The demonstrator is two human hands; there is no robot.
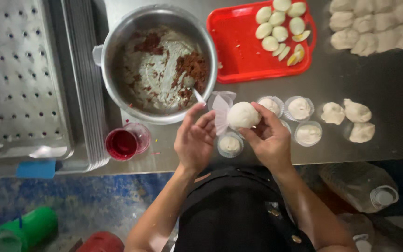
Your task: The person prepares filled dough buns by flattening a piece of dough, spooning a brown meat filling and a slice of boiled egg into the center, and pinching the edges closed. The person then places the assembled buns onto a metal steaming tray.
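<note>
My right hand point(270, 138) grips a round white dough ball point(242, 115) above the steel table's front edge. My left hand point(194, 139) hovers just left of it, fingers spread, its fingertips at a thin white paper liner point(221, 112) beside the ball. Several dough balls in paper cups point(299, 108) sit on the table around my hands, one point(230, 144) directly below them. A large steel bowl point(117, 42) with reddish-brown filling and a spoon point(193, 89) stands just behind my left hand.
A red tray point(239, 46) holds peeled egg pieces at the back. Bare dough lumps point(356, 110) lie at right and back right. A small red-liquid cup point(122, 143) sits near the front edge. Perforated steel trays point(15, 79) are stacked at left. A plastic jug point(360, 184) stands on the floor.
</note>
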